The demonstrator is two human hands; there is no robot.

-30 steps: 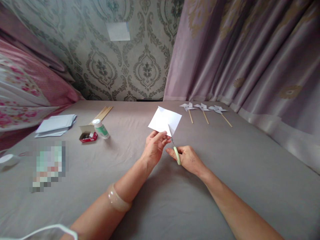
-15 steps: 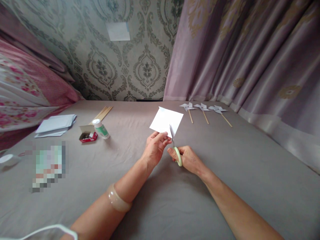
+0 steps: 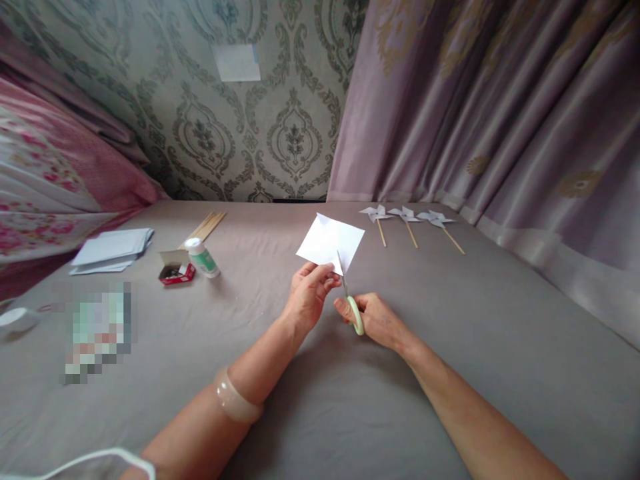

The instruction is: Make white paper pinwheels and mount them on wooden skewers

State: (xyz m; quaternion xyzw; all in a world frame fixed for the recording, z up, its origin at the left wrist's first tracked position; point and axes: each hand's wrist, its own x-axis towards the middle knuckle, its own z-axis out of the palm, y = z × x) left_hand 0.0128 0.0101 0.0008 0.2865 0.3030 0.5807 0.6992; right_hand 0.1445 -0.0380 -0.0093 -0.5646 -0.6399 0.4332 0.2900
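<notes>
Paper (image 3: 325,237) sits in front of us, meeting the scissors (image 3: 356,313); our left hand (image 3: 311,293) pinches its near edge, our right hand (image 3: 379,320) grips the scissors. We should keep the paper taut, snipping straight.

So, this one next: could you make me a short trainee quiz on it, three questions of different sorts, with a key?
1. What does the left hand hold, and what tool is in the right hand?
2. True or false: in the picture, the bottle stands to the right of the open red box.
3. How many pinwheels lie at the back right?

Key
1. Left: a white paper; right: scissors with a pale green handle.
2. True.
3. Three.
</notes>
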